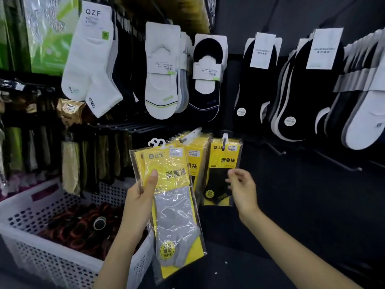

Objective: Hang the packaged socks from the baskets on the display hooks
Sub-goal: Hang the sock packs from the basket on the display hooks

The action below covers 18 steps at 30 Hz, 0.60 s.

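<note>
My left hand (141, 197) grips a small stack of yellow sock packs (175, 213), thumb across the front; the front pack shows a grey sock, and white hanger hooks stick up at its top. To the right, a yellow pack with a black sock (224, 161) hangs on a display hook (224, 140). My right hand (242, 188) hovers just in front of that hanging pack, fingers loosely curled, holding nothing. More yellow packs (196, 155) hang on the hook between the two.
A white perforated basket (52, 265) with dark red-and-black socks stands at lower left. White and black socks hang in rows on the dark wall above. Bare hooks (280, 151) jut out at right, and more packaged goods hang at left.
</note>
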Each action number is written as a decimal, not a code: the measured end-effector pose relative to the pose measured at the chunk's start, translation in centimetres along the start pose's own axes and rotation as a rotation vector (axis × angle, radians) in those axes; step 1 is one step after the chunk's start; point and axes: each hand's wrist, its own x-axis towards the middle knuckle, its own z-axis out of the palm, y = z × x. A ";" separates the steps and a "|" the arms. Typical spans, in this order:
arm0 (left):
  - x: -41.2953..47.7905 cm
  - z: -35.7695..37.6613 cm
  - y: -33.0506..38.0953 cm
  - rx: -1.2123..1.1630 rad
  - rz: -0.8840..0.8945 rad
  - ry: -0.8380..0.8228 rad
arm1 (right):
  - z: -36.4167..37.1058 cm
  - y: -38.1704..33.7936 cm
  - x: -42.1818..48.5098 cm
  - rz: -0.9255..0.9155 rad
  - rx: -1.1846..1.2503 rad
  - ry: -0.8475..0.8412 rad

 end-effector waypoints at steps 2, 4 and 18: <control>-0.4 0.9 0.3 -0.029 -0.014 -0.019 | 0.4 -1.4 -2.7 -0.039 0.021 -0.188; -0.9 2.0 0.6 -0.062 -0.027 -0.039 | 0.7 -2.8 -4.7 -0.067 0.053 -0.326; -1.8 2.5 1.1 0.092 0.075 -0.001 | -2.8 -3.1 -5.1 0.092 0.207 -0.188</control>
